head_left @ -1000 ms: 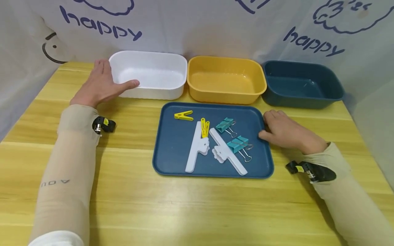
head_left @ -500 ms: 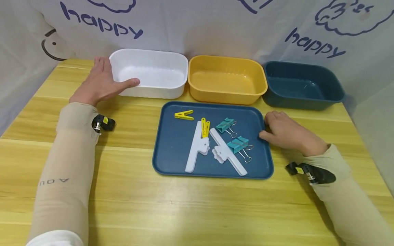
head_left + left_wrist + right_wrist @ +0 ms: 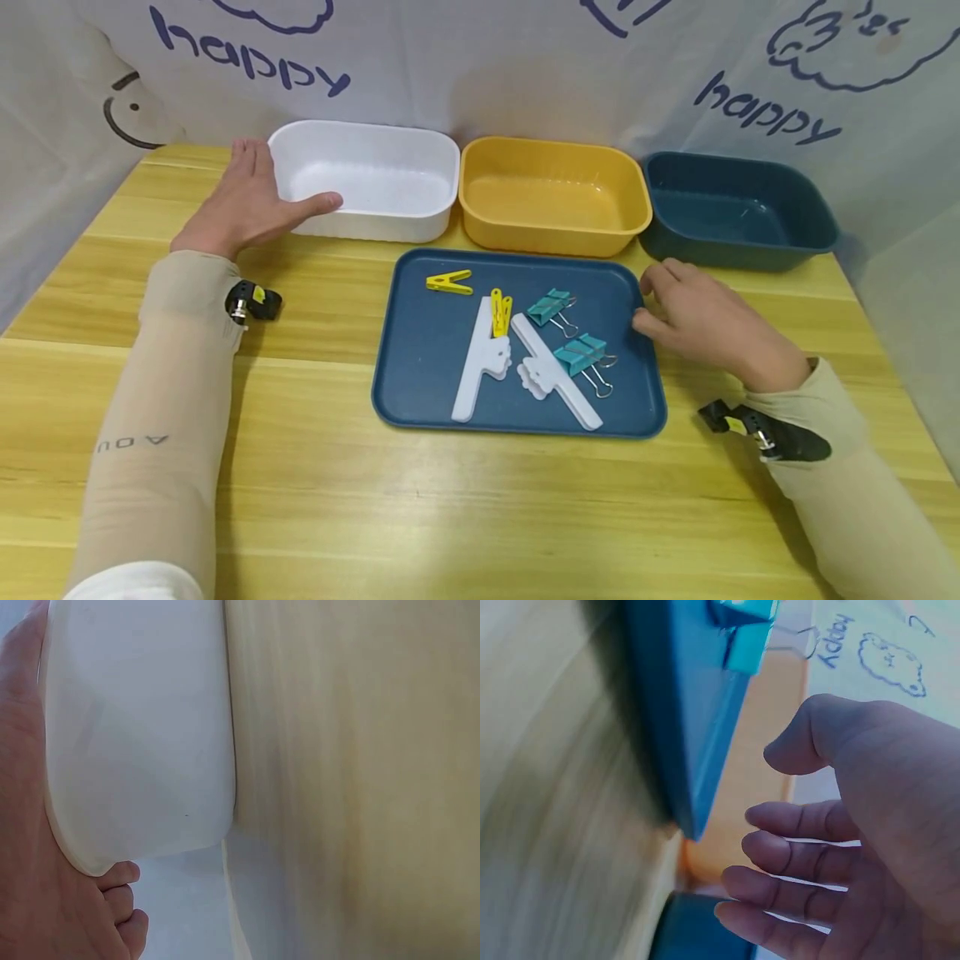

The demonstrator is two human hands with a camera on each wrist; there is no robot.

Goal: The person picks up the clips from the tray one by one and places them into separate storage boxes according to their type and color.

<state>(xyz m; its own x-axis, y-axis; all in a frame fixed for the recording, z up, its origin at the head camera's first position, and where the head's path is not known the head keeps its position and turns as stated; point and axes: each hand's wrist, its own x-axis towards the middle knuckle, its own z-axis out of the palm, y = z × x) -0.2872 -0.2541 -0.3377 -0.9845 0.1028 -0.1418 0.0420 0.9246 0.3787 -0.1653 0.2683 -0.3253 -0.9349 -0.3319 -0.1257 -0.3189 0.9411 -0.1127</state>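
Observation:
My left hand [image 3: 243, 204] holds the left end of a white plastic bin [image 3: 371, 227]. Its thumb lies over the front rim, and in the left wrist view the fingertips [image 3: 124, 889] bend round the far corner. A dark blue tray [image 3: 420, 392] bears two white clips [image 3: 472, 375] with flower-shaped grips, two teal binder clips [image 3: 581, 352] and several yellow clothespins [image 3: 450, 282]. At the tray's right edge hovers my right hand [image 3: 712, 321]. The right wrist view shows its fingers [image 3: 795, 859] and thumb spread apart, holding nothing, just off the tray.
Behind the tray, a yellow bin [image 3: 551, 237] and a dark teal bin [image 3: 735, 246] stand in a row with the white one. They back onto a white cloth [image 3: 525, 75] with drawings. Everything stands on a wooden table [image 3: 420, 508].
My right hand has let go of the tray's right edge and lifted slightly, its fingers opening. The left hand stays on the white bin. The clips have not moved.

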